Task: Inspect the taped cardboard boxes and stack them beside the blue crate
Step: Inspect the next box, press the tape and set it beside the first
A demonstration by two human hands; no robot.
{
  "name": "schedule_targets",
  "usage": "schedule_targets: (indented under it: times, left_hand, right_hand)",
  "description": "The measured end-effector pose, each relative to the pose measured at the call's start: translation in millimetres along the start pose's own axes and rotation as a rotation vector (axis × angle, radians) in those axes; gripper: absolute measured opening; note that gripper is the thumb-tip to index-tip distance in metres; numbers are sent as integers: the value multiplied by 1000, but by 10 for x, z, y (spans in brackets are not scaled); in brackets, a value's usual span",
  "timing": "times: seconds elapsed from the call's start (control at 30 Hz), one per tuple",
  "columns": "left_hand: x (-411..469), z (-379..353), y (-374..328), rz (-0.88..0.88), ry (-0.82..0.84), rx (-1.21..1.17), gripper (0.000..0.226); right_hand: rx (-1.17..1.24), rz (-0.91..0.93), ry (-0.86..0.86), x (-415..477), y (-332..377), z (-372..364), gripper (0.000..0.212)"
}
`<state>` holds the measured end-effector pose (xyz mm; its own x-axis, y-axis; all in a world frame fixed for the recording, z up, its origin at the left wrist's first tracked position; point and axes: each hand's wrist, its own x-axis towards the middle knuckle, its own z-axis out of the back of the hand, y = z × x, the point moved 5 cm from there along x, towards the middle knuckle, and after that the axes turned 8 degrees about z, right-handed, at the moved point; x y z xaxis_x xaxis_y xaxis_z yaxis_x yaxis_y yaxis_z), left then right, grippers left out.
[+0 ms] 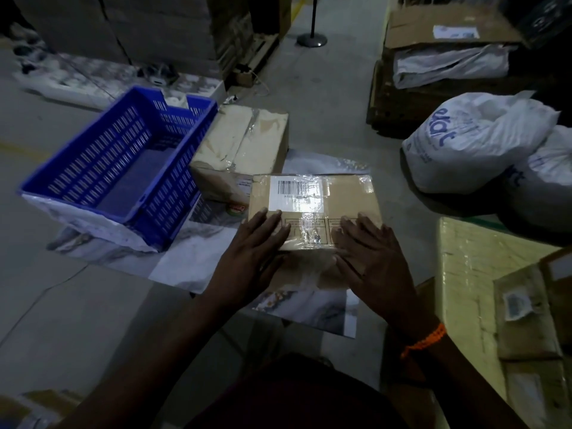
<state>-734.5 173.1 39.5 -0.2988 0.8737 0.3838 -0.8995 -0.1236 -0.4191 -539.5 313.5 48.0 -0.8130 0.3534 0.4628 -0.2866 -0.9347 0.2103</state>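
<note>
Left hand and right hand lay flat, fingers straight, apart, on near edge of taped box with barcode label. Box sat beside paler taped box, next to blue crate. White sacks lay right.

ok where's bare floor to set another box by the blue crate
Bare concrete floor in front of the blue slatted plastic crate, and a strip between the brown barcode-labelled cardboard box and the white plastic sacks. Crowded right of the crate.
</note>
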Motion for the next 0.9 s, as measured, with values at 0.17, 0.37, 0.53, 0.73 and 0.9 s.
schedule_targets:
  times: [0.17,0.37,0.53,0.73,0.9]
  left_hand:
    - [-395,-152,361,578,-23,-447,83]
    - [-534,-425,236,792,44,-545,47]
    - [-289,-291,91,675,-32,-478,68]
    - [126,-506,196,757,136,-685,63]
    - [233,-827,321,806,302,-562,76]
  right_hand:
    - [413,-509,-73,-551,-349,-130,104]
    - [821,-754,80,-800,-261,-528,72]
    - [799,-780,-136,-756,-398,-145,76]
    - [800,-834,-119,-639,-573,-126,75]
    - [843,-898,-22,-667,-717,-468,73]
